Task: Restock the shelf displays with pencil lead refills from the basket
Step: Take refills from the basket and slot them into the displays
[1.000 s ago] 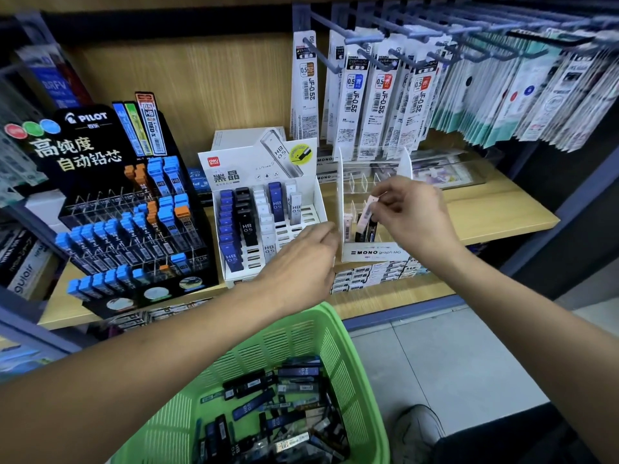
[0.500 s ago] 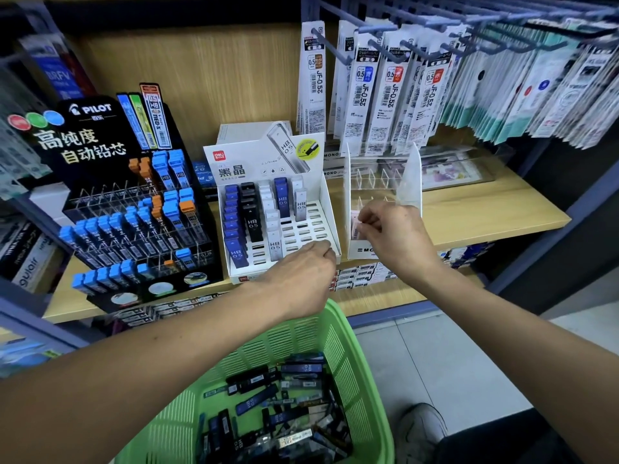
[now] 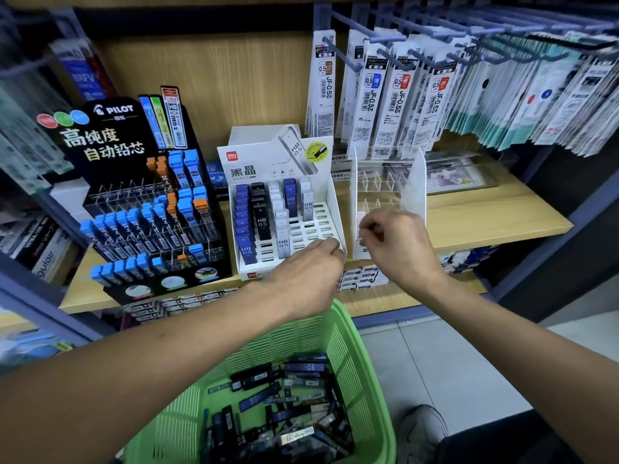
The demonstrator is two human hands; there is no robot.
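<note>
— Lead refills [image 3: 278, 413] lie jumbled in the green basket [image 3: 365, 373] at the lower centre, long axes pointing every way. And on the shelf?

— They stand upright in the white display [image 3: 331, 202] and the black Pilot rack [image 3: 110, 135] at centre left.

— The hands?

— Left hand [image 3: 306, 279] rests fingers curled on the white display's front corner. Right hand [image 3: 398, 246] pinches something small and pinkish at the clear acrylic stand [image 3: 415, 182].

— Surface?

— Wooden shelf [image 3: 485, 219]; grey tiled floor [image 3: 452, 360] at lower right.

Open rows in the clear display [image 3: 388, 182] — hanging refill packs [image 3: 378, 105] close overhead.
</note>
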